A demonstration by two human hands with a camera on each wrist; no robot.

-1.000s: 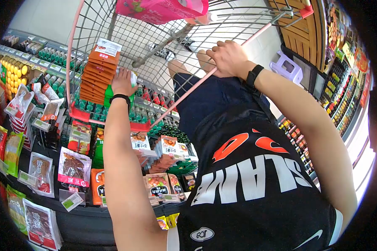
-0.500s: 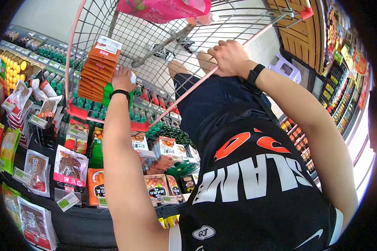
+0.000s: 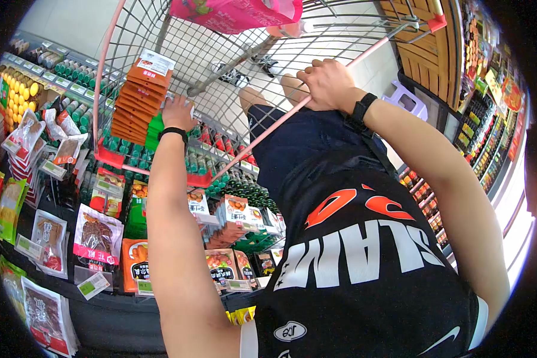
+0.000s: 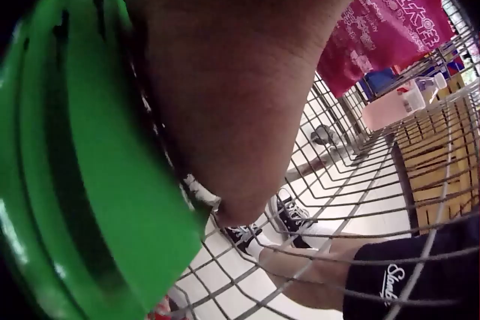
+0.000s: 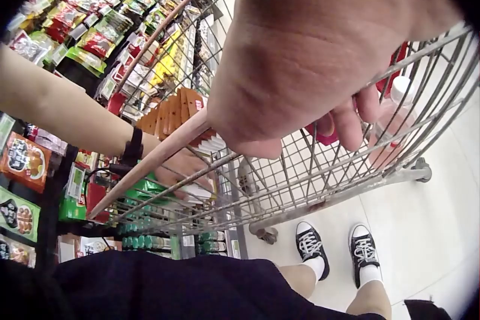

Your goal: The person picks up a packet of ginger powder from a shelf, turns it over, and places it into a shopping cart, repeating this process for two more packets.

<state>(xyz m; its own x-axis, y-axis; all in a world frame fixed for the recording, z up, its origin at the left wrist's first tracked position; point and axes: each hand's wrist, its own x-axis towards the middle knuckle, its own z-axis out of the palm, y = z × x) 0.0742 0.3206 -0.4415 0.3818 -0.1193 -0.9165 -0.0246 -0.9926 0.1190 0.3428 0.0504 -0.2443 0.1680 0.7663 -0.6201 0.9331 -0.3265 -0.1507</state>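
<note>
A wire shopping cart (image 3: 110,160) with pink edging holds a stack of orange-brown packets (image 3: 142,98). Close beside that stack, the left hand (image 3: 179,113) grips green packets (image 3: 154,132) inside the cart; its fingers lie over their top edge and are partly hidden. The left wrist view has the green packets (image 4: 90,162) large against the left hand (image 4: 232,87). The right hand (image 3: 328,83) is curled round the cart's pink top rail (image 3: 280,122). From the right wrist view, the right hand (image 5: 315,57) covers part of that rail (image 5: 154,159).
A pink bag (image 3: 235,13) and a bottle of pink drink (image 3: 287,28) are at the cart's far end. Shelves with hanging packets (image 3: 98,235) and bottles line the left. On the right are a lilac stool (image 3: 407,101), wooden slats (image 3: 429,53) and more stocked shelves.
The shelf goods have shifted slightly left and down in the head view. The left hand has tilted a little over the green packets, while the right hand keeps its hold on the rail.
</note>
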